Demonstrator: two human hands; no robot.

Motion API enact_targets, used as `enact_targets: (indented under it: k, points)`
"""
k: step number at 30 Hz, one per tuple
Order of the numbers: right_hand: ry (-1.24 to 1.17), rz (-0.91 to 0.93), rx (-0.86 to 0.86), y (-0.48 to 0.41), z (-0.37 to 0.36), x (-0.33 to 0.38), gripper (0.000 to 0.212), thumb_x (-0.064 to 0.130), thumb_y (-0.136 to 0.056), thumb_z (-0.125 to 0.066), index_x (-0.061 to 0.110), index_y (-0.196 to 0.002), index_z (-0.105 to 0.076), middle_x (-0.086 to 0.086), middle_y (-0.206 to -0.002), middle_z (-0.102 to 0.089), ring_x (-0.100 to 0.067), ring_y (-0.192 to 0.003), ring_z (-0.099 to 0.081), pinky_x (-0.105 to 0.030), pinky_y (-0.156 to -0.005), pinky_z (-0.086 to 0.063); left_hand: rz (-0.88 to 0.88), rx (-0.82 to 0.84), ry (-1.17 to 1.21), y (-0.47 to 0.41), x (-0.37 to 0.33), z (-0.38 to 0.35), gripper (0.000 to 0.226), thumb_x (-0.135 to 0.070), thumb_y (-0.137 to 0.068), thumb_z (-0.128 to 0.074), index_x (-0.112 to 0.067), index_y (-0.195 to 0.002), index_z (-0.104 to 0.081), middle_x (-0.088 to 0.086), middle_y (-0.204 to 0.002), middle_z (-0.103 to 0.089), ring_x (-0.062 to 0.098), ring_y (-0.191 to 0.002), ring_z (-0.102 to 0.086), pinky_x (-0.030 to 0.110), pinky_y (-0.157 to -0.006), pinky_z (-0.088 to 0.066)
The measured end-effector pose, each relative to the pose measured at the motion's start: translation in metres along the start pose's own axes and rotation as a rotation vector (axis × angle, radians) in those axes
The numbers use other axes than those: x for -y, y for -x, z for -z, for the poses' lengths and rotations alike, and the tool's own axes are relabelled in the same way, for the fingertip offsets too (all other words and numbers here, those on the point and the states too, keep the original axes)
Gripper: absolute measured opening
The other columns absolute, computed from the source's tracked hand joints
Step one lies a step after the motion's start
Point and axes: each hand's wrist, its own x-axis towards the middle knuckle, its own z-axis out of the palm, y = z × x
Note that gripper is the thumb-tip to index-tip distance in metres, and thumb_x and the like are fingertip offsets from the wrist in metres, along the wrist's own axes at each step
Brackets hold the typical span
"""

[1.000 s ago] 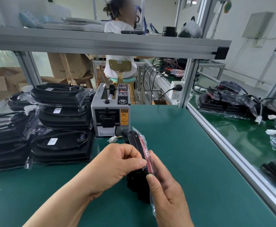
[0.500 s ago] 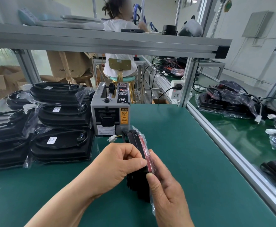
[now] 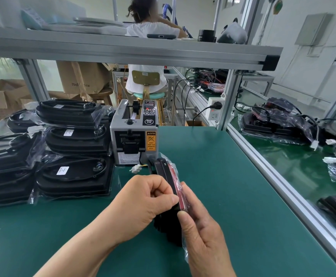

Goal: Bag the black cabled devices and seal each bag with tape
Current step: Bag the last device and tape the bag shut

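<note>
Much of the job looks done. To my left a stack (image 3: 73, 172) of bagged devices sits on the counter (image 3: 213, 176): flat black units with cables coiled on top, each in clear plastic with a white label. The dispenser (image 3: 134, 134) stands just beside the stack, straight ahead of me. Past the rail on my right lies a pile (image 3: 278, 124) of more devices with loose cables and white plugs. I judge that those are what is left.

The one I am holding is partway through. The device (image 3: 166, 176) stands on edge between my hands, near the dispenser, and is already inside its bag (image 3: 176, 169). My left hand (image 3: 143, 198) is curled, with thumb and forefinger pinching the plastic at the device's top edge. My fingers cover the spot, so I cannot tell whether a strip of tape is under them. My right hand (image 3: 201, 232) grips the near end, thumb pressed flat on the edge and fingers wrapped round the far side over the plastic. So bagging seems finished for this one, and sealing is the step I am on.

The device is slim and black, with a ribbed back facing left and a red face toward my right palm. A white plug (image 3: 135, 168) lies on the counter between it and the dispenser.
</note>
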Motion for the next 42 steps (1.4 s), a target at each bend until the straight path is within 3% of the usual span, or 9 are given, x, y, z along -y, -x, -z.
enact_targets:
  k: [6, 11, 15, 22, 26, 32, 37, 42]
  points:
    - [0.038, 0.013, -0.013, 0.001, -0.001, -0.002, 0.052, 0.026, -0.088, -0.057, 0.025, -0.14, -0.05, 0.021, -0.14, -0.057, 0.002, -0.132, -0.05, -0.011, -0.106, -0.038, -0.036, -0.046, -0.079, 0.002, 0.006, -0.003, 0.023, -0.046, -0.069, -0.068, -0.023, -0.072, -0.064, -0.011, -0.058, -0.052, 0.008, -0.055, -0.042, 0.025, -0.054, -0.039]
    - [0.072, 0.014, -0.023, 0.001, 0.001, -0.004, 0.051, 0.027, -0.09, -0.056, 0.029, -0.141, -0.049, 0.021, -0.141, -0.056, 0.001, -0.134, -0.048, -0.022, -0.113, -0.038, -0.065, -0.104, -0.111, 0.004, 0.01, -0.01, 0.026, -0.054, -0.067, -0.062, -0.043, -0.09, -0.056, -0.014, -0.059, -0.05, 0.003, -0.052, -0.043, 0.02, -0.053, -0.04]
    - [0.071, 0.005, -0.034, 0.001, 0.002, -0.004, 0.051, 0.029, -0.09, -0.056, 0.03, -0.141, -0.049, 0.019, -0.143, -0.055, 0.0, -0.136, -0.047, -0.029, -0.114, -0.037, -0.064, -0.063, -0.129, 0.004, 0.009, -0.008, 0.03, -0.055, -0.068, -0.067, -0.047, -0.093, -0.055, -0.014, -0.063, -0.048, 0.004, -0.055, -0.043, 0.023, -0.057, -0.042]
    - [0.085, -0.009, -0.026, 0.001, 0.0, -0.004, 0.051, 0.029, -0.09, -0.057, 0.03, -0.14, -0.05, 0.02, -0.143, -0.055, 0.002, -0.135, -0.047, -0.031, -0.116, -0.037, -0.014, 0.024, -0.036, 0.001, 0.002, 0.001, 0.035, -0.032, -0.073, -0.081, -0.032, -0.1, -0.059, -0.012, -0.061, -0.048, 0.007, -0.055, -0.041, 0.017, -0.054, -0.039]
    - [0.072, -0.015, -0.02, 0.0, 0.0, -0.004, 0.054, 0.032, -0.088, -0.056, 0.028, -0.141, -0.049, 0.019, -0.142, -0.057, 0.0, -0.134, -0.049, -0.032, -0.114, -0.037, 0.038, -0.039, 0.004, -0.005, 0.001, -0.001, 0.029, -0.03, -0.081, -0.081, -0.02, -0.099, -0.06, -0.01, -0.056, -0.048, 0.005, -0.05, -0.042, 0.015, -0.05, -0.038]
    - [0.057, -0.019, -0.02, 0.001, 0.002, -0.004, 0.053, 0.029, -0.089, -0.056, 0.028, -0.141, -0.049, 0.023, -0.139, -0.058, 0.001, -0.132, -0.051, -0.026, -0.112, -0.039, 0.07, -0.078, -0.009, -0.011, 0.003, -0.006, 0.02, -0.026, -0.085, -0.077, -0.02, -0.093, -0.06, -0.014, -0.051, -0.042, 0.005, -0.047, -0.037, 0.023, -0.053, -0.035]
    - [0.087, -0.006, -0.022, 0.001, 0.004, -0.002, 0.051, 0.03, -0.089, -0.056, 0.032, -0.14, -0.05, 0.033, -0.136, -0.055, 0.008, -0.13, -0.049, -0.007, -0.102, -0.037, 0.106, -0.099, 0.024, -0.017, 0.001, -0.011, 0.012, -0.023, -0.088, -0.071, -0.017, -0.09, -0.06, -0.015, -0.05, -0.042, 0.003, -0.046, -0.038, 0.016, -0.048, -0.035]
    - [0.064, 0.0, -0.029, 0.001, 0.003, -0.003, 0.051, 0.03, -0.089, -0.056, 0.031, -0.139, -0.051, 0.032, -0.136, -0.056, 0.008, -0.131, -0.049, -0.005, -0.101, -0.037, 0.057, -0.072, -0.04, -0.014, 0.0, -0.008, 0.013, -0.026, -0.09, -0.069, -0.02, -0.094, -0.059, -0.012, -0.052, -0.039, 0.006, -0.048, -0.035, 0.018, -0.049, -0.033]
